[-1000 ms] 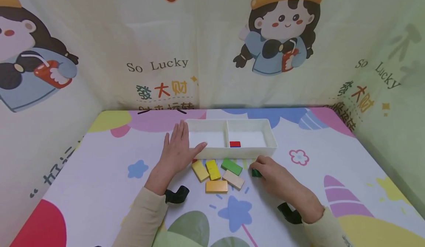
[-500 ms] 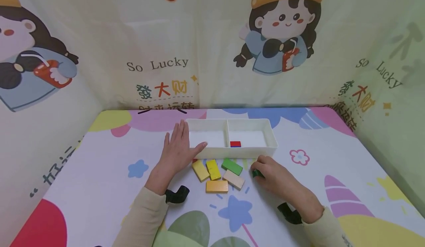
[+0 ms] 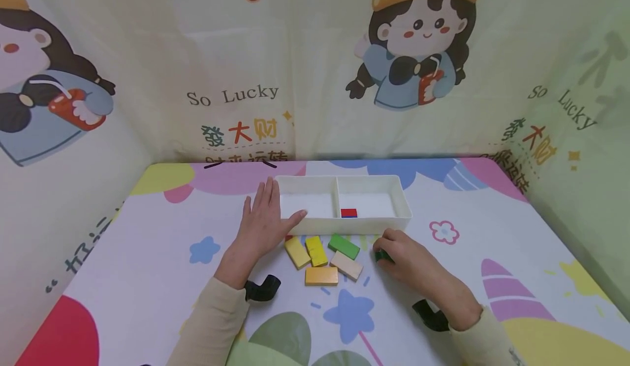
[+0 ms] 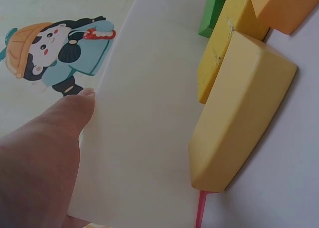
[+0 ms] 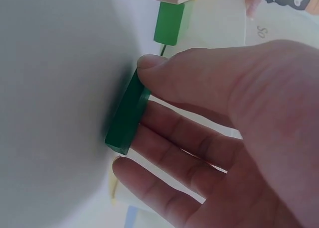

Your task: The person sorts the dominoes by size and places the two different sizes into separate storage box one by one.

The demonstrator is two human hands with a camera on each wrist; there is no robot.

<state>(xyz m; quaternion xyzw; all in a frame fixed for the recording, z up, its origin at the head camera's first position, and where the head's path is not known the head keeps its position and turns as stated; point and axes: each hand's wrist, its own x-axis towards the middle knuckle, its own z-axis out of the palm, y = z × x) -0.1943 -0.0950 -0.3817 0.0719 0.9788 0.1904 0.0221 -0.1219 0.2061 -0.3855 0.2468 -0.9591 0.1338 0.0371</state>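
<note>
My right hand (image 3: pixel 404 256) pinches a dark green wooden block (image 5: pixel 127 116) just in front of the white two-compartment box (image 3: pixel 344 226). In the right wrist view, the thumb lies at one end of the block with fingers behind it. My left hand (image 3: pixel 263 221) rests with straight fingers along the box's left end, its thumb over the front rim. Between the hands lie a pale yellow block (image 3: pixel 297 253), a bright yellow block (image 3: pixel 316 251), a lighter green block (image 3: pixel 344 247), a pinkish-beige block (image 3: pixel 346 266) and an orange block (image 3: pixel 321 276).
In the box's right compartment, a red block (image 3: pixel 349 213) with blue below it sits against the divider (image 3: pixel 337 197). A patterned cloth (image 3: pixel 147 278) covers the table, and printed curtains (image 3: pixel 320 81) enclose its back and sides. Black mounts (image 3: pixel 263 288) are at both wrists.
My right hand has shifted very slightly to the right with the dark green block, which shows at a slightly different angle. The left hand, box and other blocks have stayed put.
</note>
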